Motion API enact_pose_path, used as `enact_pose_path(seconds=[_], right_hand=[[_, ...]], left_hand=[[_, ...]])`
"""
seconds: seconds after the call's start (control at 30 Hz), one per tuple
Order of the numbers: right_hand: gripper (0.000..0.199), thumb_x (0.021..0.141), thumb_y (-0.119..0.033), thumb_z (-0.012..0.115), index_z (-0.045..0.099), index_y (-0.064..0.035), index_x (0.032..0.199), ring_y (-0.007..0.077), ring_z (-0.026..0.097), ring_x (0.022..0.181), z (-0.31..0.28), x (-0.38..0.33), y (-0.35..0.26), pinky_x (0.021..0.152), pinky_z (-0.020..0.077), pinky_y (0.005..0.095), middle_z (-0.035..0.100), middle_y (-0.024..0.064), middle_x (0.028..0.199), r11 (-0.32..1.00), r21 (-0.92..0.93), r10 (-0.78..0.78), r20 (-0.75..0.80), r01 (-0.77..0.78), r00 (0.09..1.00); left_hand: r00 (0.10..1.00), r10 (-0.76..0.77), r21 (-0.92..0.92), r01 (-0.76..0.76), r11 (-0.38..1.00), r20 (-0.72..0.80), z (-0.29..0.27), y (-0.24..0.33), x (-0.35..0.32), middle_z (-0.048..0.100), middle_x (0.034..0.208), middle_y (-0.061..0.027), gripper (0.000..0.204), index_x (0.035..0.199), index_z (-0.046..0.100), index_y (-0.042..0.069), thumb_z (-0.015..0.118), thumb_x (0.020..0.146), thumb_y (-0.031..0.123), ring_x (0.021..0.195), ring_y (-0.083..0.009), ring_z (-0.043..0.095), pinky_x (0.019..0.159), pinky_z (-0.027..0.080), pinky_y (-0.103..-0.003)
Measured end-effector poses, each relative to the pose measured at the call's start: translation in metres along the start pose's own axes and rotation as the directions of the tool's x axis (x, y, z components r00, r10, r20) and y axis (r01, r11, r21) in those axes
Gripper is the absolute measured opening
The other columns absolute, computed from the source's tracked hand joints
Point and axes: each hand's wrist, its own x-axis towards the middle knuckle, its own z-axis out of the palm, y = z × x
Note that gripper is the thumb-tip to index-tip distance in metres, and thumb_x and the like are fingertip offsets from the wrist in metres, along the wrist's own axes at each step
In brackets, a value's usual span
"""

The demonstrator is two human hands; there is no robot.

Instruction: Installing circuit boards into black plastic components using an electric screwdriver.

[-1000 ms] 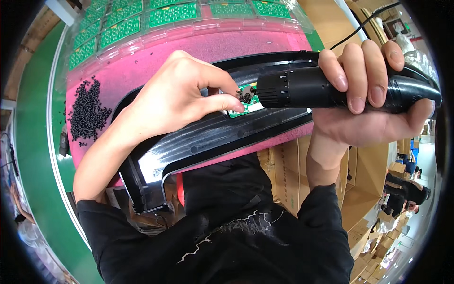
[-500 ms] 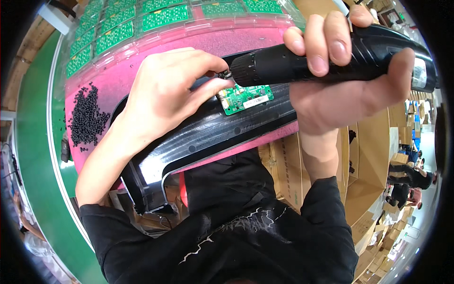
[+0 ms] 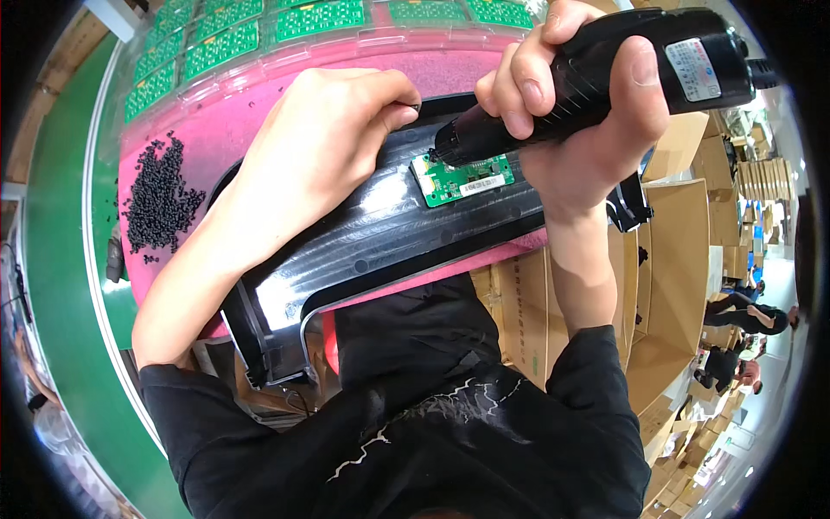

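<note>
My right hand is wrapped round a black electric screwdriver, which slants down to the left. Its tip meets the upper left part of a green circuit board with a white label strip. The board sits in a long, curved, glossy black plastic housing lying across the pink mat. Just left of the tip, over the housing's far edge, my left hand pinches a small dark piece between thumb and forefinger, probably a screw. A pile of small black screws lies on the mat to the left.
Clear plastic trays of green circuit boards stand along the far side of the pink mat. A green tabletop runs down the left. Open cardboard boxes stand at the right, and people are in the background there.
The screwdriver has tilted and dropped from my left fingertips onto the board. My left hand has drawn slightly up and away from the tip, its fingers still pinched.
</note>
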Motion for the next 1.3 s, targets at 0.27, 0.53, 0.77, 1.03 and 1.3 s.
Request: enact_pose_path(seconds=[0.27, 0.53, 0.77, 1.03, 1.3], right_hand=[[0.042, 0.090, -0.042, 0.067, 0.051, -0.0037, 0.101, 0.0167, 0.047, 0.049, 0.028, -0.013, -0.011, 0.052, 0.0430, 0.0303, 0.053, 0.0090, 0.063, 0.937, -0.081, 0.274, -0.433, -0.339, 0.859], [0.033, 0.087, -0.023, 0.072, 0.053, -0.0010, 0.101, 0.0157, 0.051, 0.052, 0.021, -0.005, -0.015, 0.049, 0.0422, 0.0273, 0.054, 0.0086, 0.065, 0.884, -0.217, 0.343, -0.301, -0.414, 0.890], [0.052, 0.088, -0.051, 0.067, 0.050, -0.0036, 0.100, 0.0164, 0.045, 0.047, -0.046, 0.005, 0.045, 0.050, 0.0408, 0.0296, 0.052, 0.0081, 0.061, 0.772, 0.635, -0.273, 0.342, -0.007, 0.899], [0.049, 0.087, -0.045, 0.068, 0.050, -0.0031, 0.102, 0.0180, 0.047, 0.050, 0.019, -0.005, -0.013, 0.052, 0.0428, 0.0319, 0.053, 0.0100, 0.063, 0.893, -0.146, 0.351, -0.363, -0.425, 0.863], [0.047, 0.085, -0.038, 0.074, 0.050, -0.0010, 0.101, 0.0174, 0.048, 0.050, 0.029, -0.008, -0.012, 0.050, 0.0423, 0.0291, 0.053, 0.0111, 0.063, 0.910, -0.133, 0.319, -0.378, -0.392, 0.869]], left_hand=[[0.997, 0.069, -0.020, -0.068, 0.997, 0.044, 0.000, -0.006, -0.003, 0.067, 0.083, -0.0186, 0.013, 0.098, 0.067, -0.003, 0.066, 0.085, 0.000, 0.071, -0.0327, 0.067, 0.066, 0.052, -0.037], [0.996, 0.032, -0.059, -0.027, 0.998, 0.078, 0.002, -0.006, -0.004, 0.067, 0.084, -0.0172, 0.012, 0.096, 0.066, -0.004, 0.066, 0.084, -0.001, 0.069, -0.0287, 0.067, 0.065, 0.053, -0.036], [0.994, 0.093, -0.053, -0.090, 0.995, 0.060, 0.002, -0.008, -0.002, 0.065, 0.081, -0.0164, 0.012, 0.095, 0.066, -0.004, 0.068, 0.084, 0.001, 0.072, -0.0311, 0.067, 0.065, 0.052, -0.038], [0.995, 0.085, -0.042, -0.083, 0.996, 0.043, 0.002, -0.011, -0.006, 0.064, 0.084, -0.0164, 0.013, 0.095, 0.066, -0.003, 0.068, 0.083, 0.002, 0.078, -0.0348, 0.065, 0.070, 0.051, -0.040], [0.996, 0.082, -0.057, -0.080, 0.995, 0.036, 0.003, -0.008, -0.004, 0.063, 0.083, -0.0167, 0.012, 0.094, 0.065, -0.002, 0.068, 0.083, 0.002, 0.078, -0.0364, 0.064, 0.069, 0.050, -0.042]])
